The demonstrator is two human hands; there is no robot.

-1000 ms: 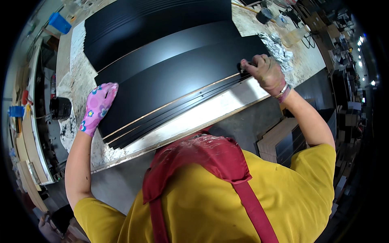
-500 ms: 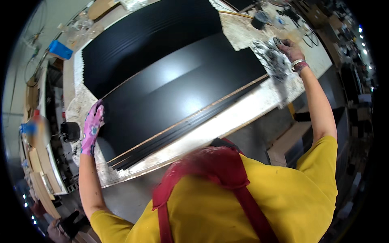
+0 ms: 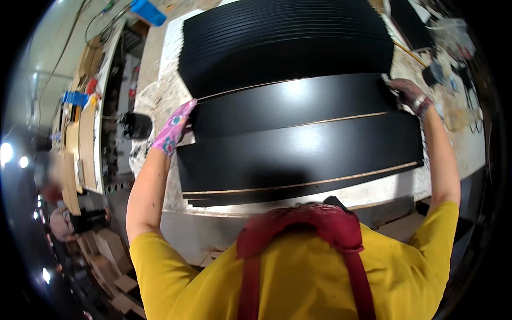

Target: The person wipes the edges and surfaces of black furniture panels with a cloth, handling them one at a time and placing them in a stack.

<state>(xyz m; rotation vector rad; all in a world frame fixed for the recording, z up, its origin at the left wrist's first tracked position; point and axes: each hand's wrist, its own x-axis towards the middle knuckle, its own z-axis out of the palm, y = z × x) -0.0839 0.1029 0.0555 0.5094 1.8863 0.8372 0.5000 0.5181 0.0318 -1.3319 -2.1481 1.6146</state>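
Observation:
A long glossy black board (image 3: 293, 101) lies crosswise between my two hands. My left hand (image 3: 175, 128), in a pink flowered glove, is closed around its left end. My right hand (image 3: 409, 95), dark-stained and with a band at the wrist, is at its right end. Pinched in the right fingers is a small stained pad, mostly hidden. Nearer to me is another black board (image 3: 298, 152) with a bare brown long edge, resting on further dark boards. Beyond my hands, a row of overlapping black boards (image 3: 282, 37) spreads over the far part of the table.
The boards lie on a white, paint-stained table (image 3: 160, 96). A dark cup (image 3: 433, 73), a clear plastic bag (image 3: 453, 37) and cables are at the right. A black container (image 3: 137, 126) stands left, near a blue box (image 3: 148, 12). Another person (image 3: 64, 221) is at the far left.
My right hand has moved from the smeared patch of the table to the board's right end. The middle board now lies farther off, uncovering the front board's face. The view has turned.

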